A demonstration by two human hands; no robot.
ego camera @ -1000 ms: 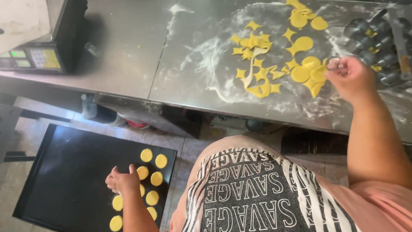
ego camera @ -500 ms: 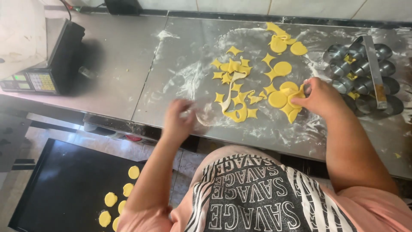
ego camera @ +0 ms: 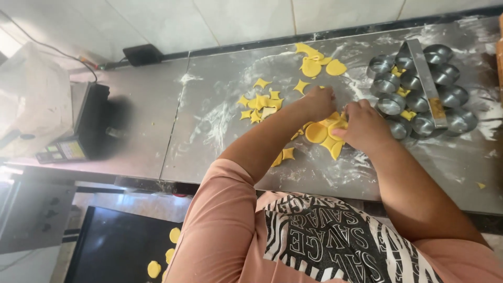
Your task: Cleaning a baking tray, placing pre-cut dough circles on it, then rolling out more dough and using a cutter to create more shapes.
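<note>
Left hand (ego camera: pixel 318 100) and right hand (ego camera: pixel 362 126) were placed on the yellow dough rounds (ego camera: pixel 320 133) at table (ego camera: pixel 209 126) centre. Right fingers were pinched on dough; left finger state cannot be told. Metal cutter rings (ego camera: pixel 419 91) were seen at 2 o'clock, dough scraps (ego camera: pixel 260 100) at 10 o'clock.

We are in a baking kitchen, the kind where lots of treats get made. We stand at a long shiny steel table (ego camera: pixel 157 131) dusted with white flour. Flat yellow dough circles and little star-shaped scraps (ego camera: pixel 262 102) lie all over it. A bunch of small round metal baking cups (ego camera: pixel 440 99) sits together on one side. A black weighing scale with buttons (ego camera: pixel 78 133) rests on the table's far end. Down low we see a big black baking tray (ego camera: pixel 110 246) with yellow dough rounds on it. White tiles (ego camera: pixel 236 18) cover the wall.
</note>
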